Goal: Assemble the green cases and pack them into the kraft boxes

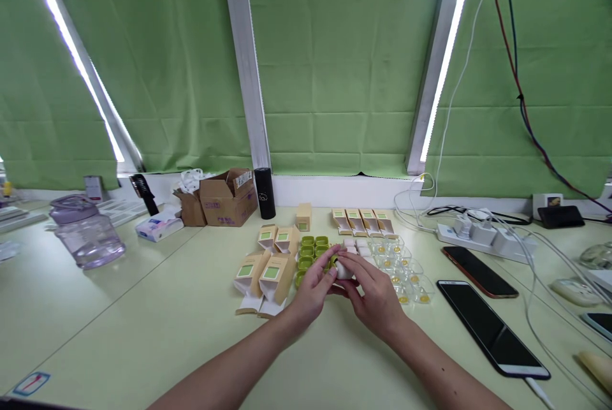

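Gripped by left hand [312,284] and right hand [377,292] together, a small white piece [345,271] sits between green cups [305,251] on the left and clear containers [422,295] on the right, apparently mid-assembly, the next move calling for careful alignment.

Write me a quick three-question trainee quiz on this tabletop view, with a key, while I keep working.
1. Multiple choice: From the camera's viewpoint, what stands just left of the small green square plastic-looking cups?
A) Clear plastic pieces with yellow centres
B) Tan cardboard boxes with green labels
C) Dark-screened phones

2. True or false: The tall black cylinder stands upright beside the open brown cardboard box.

3. Open: What does the right hand hold, close to the small green piece at the left hand?

Key: 1. B. 2. True. 3. A small white rounded piece, partly covered by fingers.
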The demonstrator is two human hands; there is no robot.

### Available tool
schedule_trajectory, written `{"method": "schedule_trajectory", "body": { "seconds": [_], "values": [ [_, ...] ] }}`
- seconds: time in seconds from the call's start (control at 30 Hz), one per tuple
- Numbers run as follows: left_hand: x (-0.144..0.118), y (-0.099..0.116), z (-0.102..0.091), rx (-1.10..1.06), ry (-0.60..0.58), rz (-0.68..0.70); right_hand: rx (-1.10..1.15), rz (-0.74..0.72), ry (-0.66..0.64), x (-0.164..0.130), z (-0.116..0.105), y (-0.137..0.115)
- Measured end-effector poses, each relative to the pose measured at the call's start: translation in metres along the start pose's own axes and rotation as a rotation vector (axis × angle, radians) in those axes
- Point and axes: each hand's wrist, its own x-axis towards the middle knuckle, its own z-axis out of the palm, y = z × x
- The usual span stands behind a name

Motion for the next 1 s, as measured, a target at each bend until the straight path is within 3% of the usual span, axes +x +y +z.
{"method": "schedule_trajectory", "body": {
  "seconds": [0.33, 1.0],
  "values": [
    [0.000, -0.001, -0.004, 0.211, -0.017, 0.108, -0.191, -0.180, 0.100, 0.002, 0.001, -0.001],
    [-0.005, -0.016, 0.009, 0.329, 0.141, 0.298, -0.141, -0.215, 0.090, 0.009, -0.002, -0.011]
  ]
}}
